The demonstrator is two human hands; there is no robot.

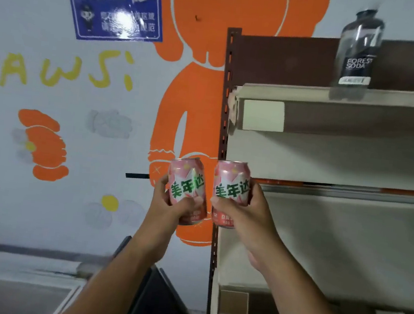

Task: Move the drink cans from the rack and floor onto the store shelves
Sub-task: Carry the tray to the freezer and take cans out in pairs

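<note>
Two pink drink cans with green lettering are held up side by side in front of the wall and the shelf post. My left hand (169,208) grips the left can (189,180), which tilts slightly to the left. My right hand (239,212) grips the right can (231,183), held upright just left of the middle shelf (346,192). Both cans are in the air, level with that shelf's front edge and touching nothing else.
A brown perforated post (224,133) stands at the shelf unit's left edge. A dark soda bottle (355,55) stands on the upper shelf (311,92). Bottles show at the bottom, below the lower shelf (313,302). A dark rack (158,303) sits below my arms.
</note>
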